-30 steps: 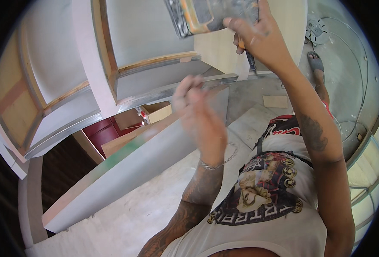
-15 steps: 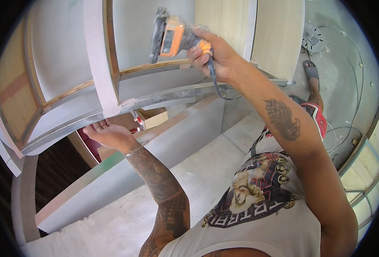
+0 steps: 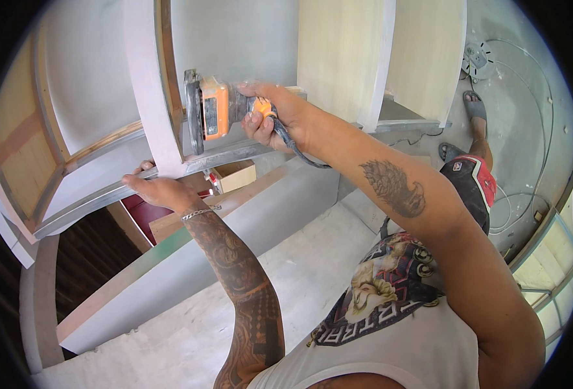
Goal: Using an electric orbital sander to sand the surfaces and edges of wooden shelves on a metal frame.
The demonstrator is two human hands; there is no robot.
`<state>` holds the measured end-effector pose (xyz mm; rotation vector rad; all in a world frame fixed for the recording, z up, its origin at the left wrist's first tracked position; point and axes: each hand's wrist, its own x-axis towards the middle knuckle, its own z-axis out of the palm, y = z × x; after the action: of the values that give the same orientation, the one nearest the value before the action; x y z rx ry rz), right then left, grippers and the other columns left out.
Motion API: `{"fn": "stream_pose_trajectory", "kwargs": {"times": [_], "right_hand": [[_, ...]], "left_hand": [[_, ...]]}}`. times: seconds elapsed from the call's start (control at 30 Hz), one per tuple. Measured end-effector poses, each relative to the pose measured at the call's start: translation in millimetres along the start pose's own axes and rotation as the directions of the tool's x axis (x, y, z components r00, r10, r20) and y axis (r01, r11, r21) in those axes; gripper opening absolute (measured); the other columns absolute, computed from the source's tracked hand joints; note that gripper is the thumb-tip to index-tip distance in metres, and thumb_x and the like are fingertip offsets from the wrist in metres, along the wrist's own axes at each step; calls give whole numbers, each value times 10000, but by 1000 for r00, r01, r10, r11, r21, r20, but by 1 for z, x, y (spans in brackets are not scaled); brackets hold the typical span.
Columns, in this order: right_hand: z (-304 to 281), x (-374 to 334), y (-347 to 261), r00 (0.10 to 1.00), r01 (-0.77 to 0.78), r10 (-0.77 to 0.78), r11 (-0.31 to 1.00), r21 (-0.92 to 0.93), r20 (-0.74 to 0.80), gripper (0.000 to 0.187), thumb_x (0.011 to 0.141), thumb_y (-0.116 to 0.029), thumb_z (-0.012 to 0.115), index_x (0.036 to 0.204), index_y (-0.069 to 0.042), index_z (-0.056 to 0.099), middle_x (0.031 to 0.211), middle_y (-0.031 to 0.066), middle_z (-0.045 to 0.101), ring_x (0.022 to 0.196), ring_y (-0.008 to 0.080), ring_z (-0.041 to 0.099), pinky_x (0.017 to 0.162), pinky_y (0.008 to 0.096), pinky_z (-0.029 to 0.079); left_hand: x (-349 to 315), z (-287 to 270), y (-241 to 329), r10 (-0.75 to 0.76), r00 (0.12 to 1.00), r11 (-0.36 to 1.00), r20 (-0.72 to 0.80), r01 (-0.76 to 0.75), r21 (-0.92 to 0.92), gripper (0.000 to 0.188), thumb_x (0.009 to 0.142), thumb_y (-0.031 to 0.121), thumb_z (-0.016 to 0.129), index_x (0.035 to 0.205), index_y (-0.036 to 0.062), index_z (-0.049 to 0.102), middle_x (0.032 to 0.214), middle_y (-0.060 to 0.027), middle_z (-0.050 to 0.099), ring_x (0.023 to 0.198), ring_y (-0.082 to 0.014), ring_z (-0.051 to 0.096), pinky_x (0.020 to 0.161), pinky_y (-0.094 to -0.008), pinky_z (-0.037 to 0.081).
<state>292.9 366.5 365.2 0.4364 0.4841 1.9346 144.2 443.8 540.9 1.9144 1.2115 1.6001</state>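
Note:
My right hand (image 3: pixel 277 117) is wrapped round the handle of an orange and black power sander (image 3: pixel 216 109), its flat pad turned left. The pad stands near the light pink upright (image 3: pixel 150 84) of a cabinet frame; I cannot tell whether they touch. A dark cord hangs from the handle's end, below my wrist. My left hand (image 3: pixel 163 193) grips the grey lower rail (image 3: pixel 92 198) just left of the upright's foot, its thumb in front and fingertips showing over the top.
Below the rail lies a long grey board (image 3: pixel 202 259) with a pinkish top edge. An open wooden box (image 3: pixel 234 176) sits behind it. Pale wood panels (image 3: pixel 341 58) rise at the back right. A person's sandalled foot (image 3: pixel 474 107) and a cable reel (image 3: pixel 478 59) are on the floor at right.
My right hand has brought the sander left and down to the pink upright. My left hand has gone from open under the rail to gripping it.

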Motion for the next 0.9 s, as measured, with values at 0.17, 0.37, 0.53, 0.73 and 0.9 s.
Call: {"fn": "stream_pose_trajectory", "kwargs": {"times": [0.17, 0.37, 0.53, 0.73, 0.9], "right_hand": [[-4, 9, 4, 997, -61, 61, 998, 6, 39, 451, 908, -339, 719, 968, 19, 451, 755, 67, 489, 587, 64, 561, 356, 116, 456], [3, 6, 3, 996, -87, 87, 996, 1, 5, 457, 909, -350, 714, 960, 19, 450, 759, 70, 489, 574, 58, 552, 346, 118, 443], [10, 3, 9, 993, -110, 111, 994, 24, -49, 457, 910, -355, 713, 951, 16, 450, 771, 69, 491, 560, 51, 540, 343, 110, 434], [11, -8, 14, 993, -118, 117, 992, -40, -26, 446, 911, -355, 716, 928, 6, 456, 778, 72, 497, 557, 47, 530, 345, 103, 431], [17, -13, 14, 994, -95, 91, 993, -74, -60, 444, 900, -354, 730, 929, 3, 467, 785, 74, 512, 559, 44, 529, 344, 100, 430]], "left_hand": [[-5, 5, -1, -11, 1000, 1000, -4, 11, -14, 437, 1064, 512, 389, 1003, 80, 407, 901, -49, 437, 869, -201, 525, 760, -375, 552], [-5, 4, -3, 9, 1000, 1000, 15, -9, -5, 408, 1083, 482, 355, 1023, 83, 414, 888, -42, 473, 876, -184, 562, 819, -366, 555], [-3, 3, -5, 51, 998, 999, 40, -51, -9, 409, 1083, 484, 361, 1015, 86, 425, 891, -40, 468, 875, -180, 545, 834, -360, 534], [-9, 11, 1, 1, 1000, 999, -17, -2, -35, 461, 1065, 535, 377, 968, 85, 404, 840, -27, 426, 818, -180, 489, 796, -362, 507], [-5, 6, -5, 24, 999, 998, 29, -23, -53, 472, 1061, 545, 387, 964, 84, 401, 838, -26, 428, 821, -177, 485, 799, -355, 502]]}}
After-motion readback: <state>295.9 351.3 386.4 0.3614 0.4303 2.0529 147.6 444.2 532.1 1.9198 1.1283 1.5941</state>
